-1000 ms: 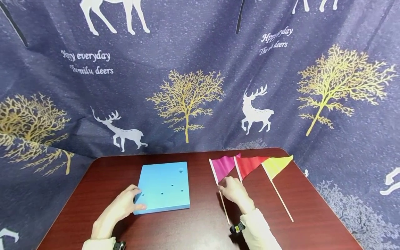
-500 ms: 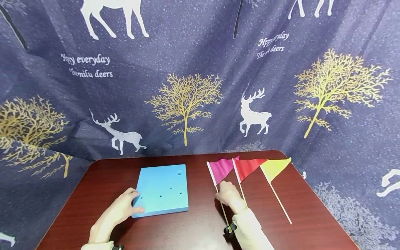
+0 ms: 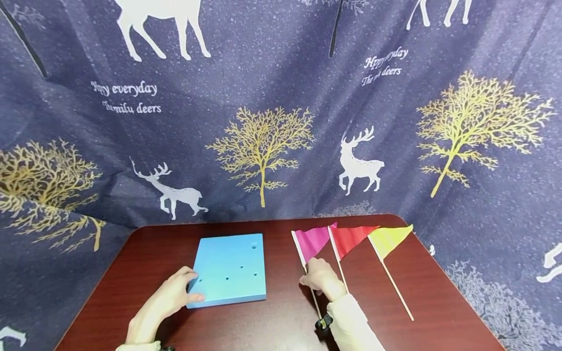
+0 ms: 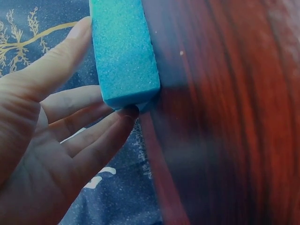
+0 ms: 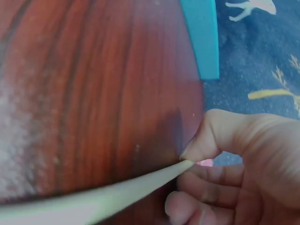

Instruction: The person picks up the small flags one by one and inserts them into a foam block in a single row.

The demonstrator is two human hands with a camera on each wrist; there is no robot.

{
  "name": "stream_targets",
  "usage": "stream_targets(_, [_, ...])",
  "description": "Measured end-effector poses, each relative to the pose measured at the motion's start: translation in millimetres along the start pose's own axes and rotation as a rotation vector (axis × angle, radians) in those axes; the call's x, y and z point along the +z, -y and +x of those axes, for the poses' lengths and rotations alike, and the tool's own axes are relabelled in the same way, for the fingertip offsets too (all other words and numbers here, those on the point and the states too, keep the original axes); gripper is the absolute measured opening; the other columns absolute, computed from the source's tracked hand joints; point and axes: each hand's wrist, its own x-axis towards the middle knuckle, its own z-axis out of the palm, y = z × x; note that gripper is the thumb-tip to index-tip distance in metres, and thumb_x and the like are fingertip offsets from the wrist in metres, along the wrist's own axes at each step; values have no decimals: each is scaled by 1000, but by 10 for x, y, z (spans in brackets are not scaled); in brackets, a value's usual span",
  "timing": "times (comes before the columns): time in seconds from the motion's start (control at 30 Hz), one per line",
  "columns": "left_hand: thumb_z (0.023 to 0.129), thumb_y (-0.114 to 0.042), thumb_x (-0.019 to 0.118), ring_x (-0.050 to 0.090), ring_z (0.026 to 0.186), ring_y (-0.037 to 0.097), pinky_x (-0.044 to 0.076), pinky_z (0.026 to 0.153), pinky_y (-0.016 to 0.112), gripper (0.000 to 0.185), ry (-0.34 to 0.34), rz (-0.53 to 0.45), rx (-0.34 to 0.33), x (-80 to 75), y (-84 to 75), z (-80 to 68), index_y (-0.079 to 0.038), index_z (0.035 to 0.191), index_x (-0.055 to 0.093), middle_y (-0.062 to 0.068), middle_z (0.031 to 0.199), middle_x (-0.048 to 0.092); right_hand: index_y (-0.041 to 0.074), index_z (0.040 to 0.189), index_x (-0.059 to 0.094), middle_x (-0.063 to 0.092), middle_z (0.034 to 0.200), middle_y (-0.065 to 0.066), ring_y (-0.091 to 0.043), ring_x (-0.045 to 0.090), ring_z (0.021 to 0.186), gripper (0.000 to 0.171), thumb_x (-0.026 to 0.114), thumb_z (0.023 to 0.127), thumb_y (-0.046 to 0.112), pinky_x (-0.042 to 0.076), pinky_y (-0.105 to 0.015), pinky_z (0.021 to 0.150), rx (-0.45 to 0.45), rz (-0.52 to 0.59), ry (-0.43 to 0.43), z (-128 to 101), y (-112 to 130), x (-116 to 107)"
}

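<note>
In the head view my left hand (image 3: 172, 291) grips the near left corner of a light blue foam block (image 3: 232, 261). The block lies flat and has several small holes. The left wrist view shows the thumb on one side of the foam block (image 4: 124, 51) and fingertips at its end. Farther right, my right hand (image 3: 322, 277) pinches the thin stick of a magenta triangular flag (image 3: 311, 242), just below the cloth. In the right wrist view the wooden stick (image 5: 136, 187) runs between thumb and index finger. A red flag (image 3: 350, 240) lies beside this hand, its stick partly behind it.
A yellow flag (image 3: 390, 240) lies on the dark red wooden table (image 3: 259, 326), right of the red one. A dark blue cloth (image 3: 281, 73) printed with deer and trees hangs along the table's back edge.
My right hand has shifted slightly left and down onto the magenta flag's stick, and its fingers have closed on it. The left hand stays at the block's corner.
</note>
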Motion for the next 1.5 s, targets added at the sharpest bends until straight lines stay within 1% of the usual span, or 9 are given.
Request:
stream_targets(0.2, [73, -33, 86, 58, 106, 30, 48, 84, 46, 64, 6, -4, -9, 7, 15, -24, 7, 118, 64, 11, 116, 56, 6, 65, 56, 56, 58, -7, -14, 57, 37, 20, 74, 75, 11, 49, -29, 40, -6, 147, 60, -27, -65, -43])
stream_targets(0.27, [72, -33, 86, 58, 105, 30, 49, 83, 45, 64, 5, -4, -8, 6, 18, -26, 6, 118, 64, 11, 115, 56, 7, 64, 57, 55, 57, -5, -14, 58, 39, 20, 73, 76, 10, 50, -28, 41, -12, 190, 64, -39, -82, -69])
stream_targets(0.43, [72, -32, 87, 58, 104, 29, 49, 83, 45, 64, -6, 7, 6, -3, 12, -11, 6, 118, 65, 10, 114, 56, 9, 64, 57, 57, 55, 0, -13, 57, 39, 20, 69, 79, 8, 50, -28, 43, -59, 251, 22, -90, -98, -158])
stream_targets(0.6, [72, -32, 87, 58, 104, 30, 49, 84, 46, 63, -6, 9, 7, -5, 1, -6, 5, 118, 65, 10, 114, 57, 6, 65, 57, 59, 54, -3, -16, 57, 40, 18, 64, 80, 2, 48, -27, 42, -89, 338, -2, -138, -72, -243])
stream_targets(0.9, [73, -34, 86, 58, 106, 30, 48, 85, 47, 63, 1, 7, 3, 2, 26, -4, 5, 118, 65, 11, 115, 56, 6, 72, 59, 59, 55, -6, -21, 59, 43, 8, 63, 77, 2, 41, -25, 39, -145, 406, -113, -150, 36, -330])
stream_targets(1.17, [73, -32, 86, 58, 106, 30, 48, 86, 46, 62, -7, 14, 23, 8, -2, 3, 5, 117, 65, 10, 115, 57, 8, 75, 62, 59, 55, -3, -27, 62, 47, 9, 63, 79, 0, 45, -28, 42, -165, 471, -207, -136, 118, -390])
stream_targets(1.33, [73, -32, 86, 58, 106, 30, 48, 86, 46, 61, -5, 5, 18, 10, -6, 8, 5, 118, 65, 10, 115, 56, 9, 76, 63, 62, 62, -9, -29, 63, 51, 10, 65, 82, 1, 47, -28, 44, -175, 527, -255, -150, 226, -453])
stream_targets(1.4, [73, -33, 86, 58, 106, 31, 48, 85, 47, 62, -3, 1, 15, 11, 7, 9, 5, 118, 64, 10, 116, 56, 8, 77, 63, 63, 64, -9, -28, 64, 52, 8, 66, 82, 1, 48, -27, 45, -198, 550, -288, -146, 285, -446])
stream_targets(1.5, [74, -35, 85, 58, 106, 32, 48, 85, 47, 64, -2, 3, 11, 9, 29, 2, 5, 119, 64, 11, 116, 56, 6, 80, 64, 62, 65, -3, -24, 65, 52, 5, 67, 82, 2, 50, -25, 47, -259, 563, -335, -120, 378, -380])
